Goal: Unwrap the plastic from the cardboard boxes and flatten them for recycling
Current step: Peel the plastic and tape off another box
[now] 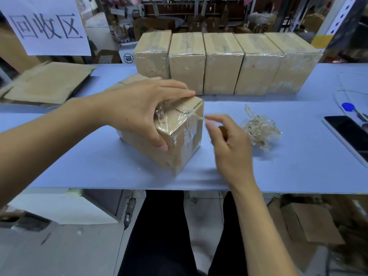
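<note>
The box [175, 134], mid-bench, is held down by the left hand [139, 114] clasping its top, while a plastic strand [196, 116] is pinched by the right hand [225, 136] at its 3 o'clock side

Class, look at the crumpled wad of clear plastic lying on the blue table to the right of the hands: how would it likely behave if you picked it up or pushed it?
The plastic wad is thin, see-through film in loose folds, so it is probably very light and floppy. Pushed, it would likely slide or crumple, not roll.
</note>
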